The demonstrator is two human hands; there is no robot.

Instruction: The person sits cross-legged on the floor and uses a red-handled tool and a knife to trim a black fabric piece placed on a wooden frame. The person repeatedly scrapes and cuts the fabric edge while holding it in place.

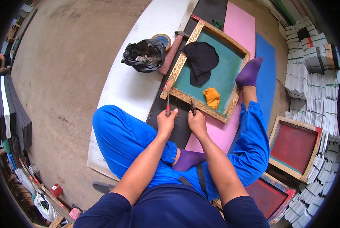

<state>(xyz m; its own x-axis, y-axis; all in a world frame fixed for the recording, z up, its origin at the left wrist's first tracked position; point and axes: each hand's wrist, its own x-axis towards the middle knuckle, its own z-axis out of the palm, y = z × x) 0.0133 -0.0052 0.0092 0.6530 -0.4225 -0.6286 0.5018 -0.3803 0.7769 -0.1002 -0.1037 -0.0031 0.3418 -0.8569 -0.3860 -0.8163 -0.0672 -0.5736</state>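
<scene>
My left hand (pixel 167 123) is closed around a red-handled screwdriver (pixel 168 108), its thin shaft pointing toward the near left corner of a wooden screen-printing frame (pixel 189 95). Closed in my right hand (pixel 197 124) is a short dark tool (pixel 193 106) that looks like pliers, its end close to the frame's near edge. Green mesh (pixel 227 62) fills the frame. On the mesh lie a black cloth (pixel 202 59) and a crumpled yellow-orange cloth (pixel 212 97). A small wooden piece with a red mark (pixel 166 87) sits at the frame's near left corner.
Left of the frame are a hammer (pixel 171 55), a tape roll (pixel 163 38) and an open black plastic bag (pixel 142 57). My purple-socked foot (pixel 249 72) touches the frame's right side. Red-meshed frames (pixel 296 146) and paper stacks (pixel 316 87) stand at the right.
</scene>
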